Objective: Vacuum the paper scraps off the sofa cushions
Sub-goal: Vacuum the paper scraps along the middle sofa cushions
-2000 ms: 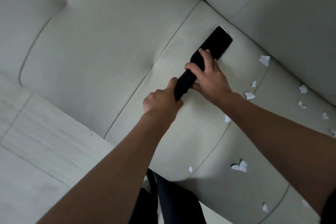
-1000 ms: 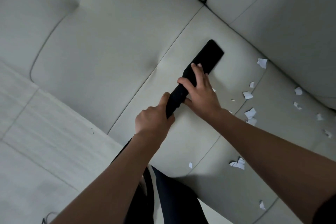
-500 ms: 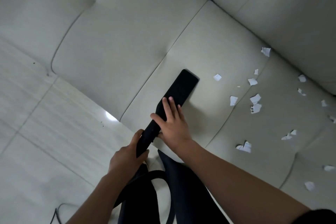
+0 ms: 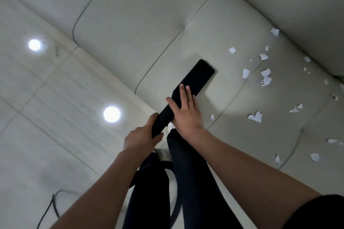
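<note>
A flat black vacuum nozzle [image 4: 200, 75] lies on the pale sofa seat cushion [image 4: 186, 39], its wide end pointing up and right. My left hand [image 4: 141, 136] grips the nozzle's lower, narrow end. My right hand [image 4: 186, 111] lies on top of the nozzle's middle with straight fingers and the thumb along its left edge. White paper scraps [image 4: 265, 77] are strewn over the cushion to the right of the nozzle, with more scraps [image 4: 256, 116] nearer the front and several along the backrest seam.
The sofa backrest [image 4: 297, 2] rises at the upper right. Pale tiled floor [image 4: 46, 98] with two bright light reflections fills the left. A black hose [image 4: 167, 169] and my dark trouser legs hang below the hands. A thin cable [image 4: 54, 204] lies on the floor at lower left.
The nozzle has been drawn back from the backrest corner toward the seat's front edge, both hands moving with it. More scraps and more floor have come into view.
</note>
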